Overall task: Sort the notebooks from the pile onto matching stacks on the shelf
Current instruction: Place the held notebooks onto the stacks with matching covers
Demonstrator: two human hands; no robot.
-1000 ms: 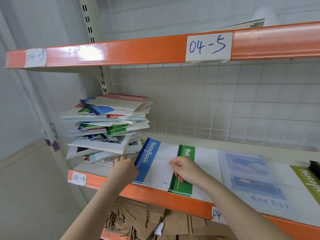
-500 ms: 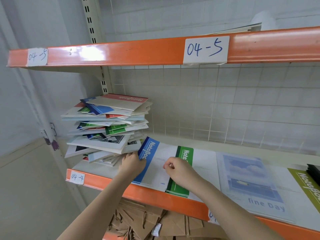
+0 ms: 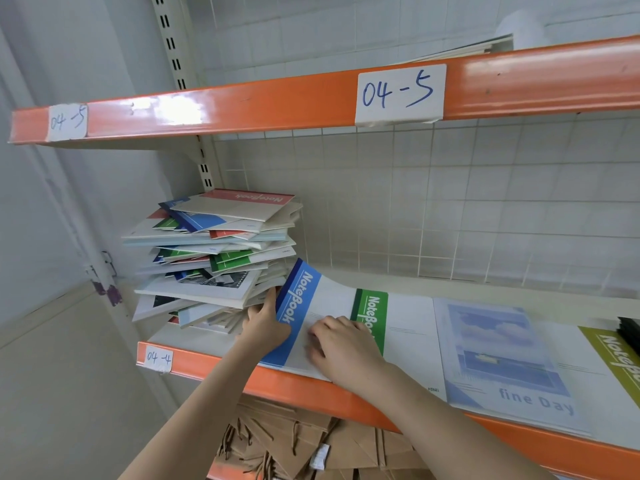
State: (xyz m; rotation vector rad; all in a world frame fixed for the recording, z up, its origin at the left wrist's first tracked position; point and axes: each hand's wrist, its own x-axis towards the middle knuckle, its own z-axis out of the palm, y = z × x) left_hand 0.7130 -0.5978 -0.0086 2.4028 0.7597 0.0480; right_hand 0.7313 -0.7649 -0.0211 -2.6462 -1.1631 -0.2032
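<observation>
This looks like a stockroom or the back storage of a stationery shop. Metal racking with orange front beams (image 3: 242, 105) and a slotted cream upright (image 3: 169, 39) carries handwritten bin labels: "04-5" (image 3: 400, 91) on the upper level and "04-4" (image 3: 157, 358) on the lower shelf (image 3: 346, 396). A white wire grid panel (image 3: 450, 209) backs the shelf in front of a plain tiled wall. Stock lies in bulk: a tall, untidy pile of notebooks (image 3: 214, 251) beside flat stacks sorted by cover, and brown paper carrier bags (image 3: 311, 445) heaped on the level below.
</observation>
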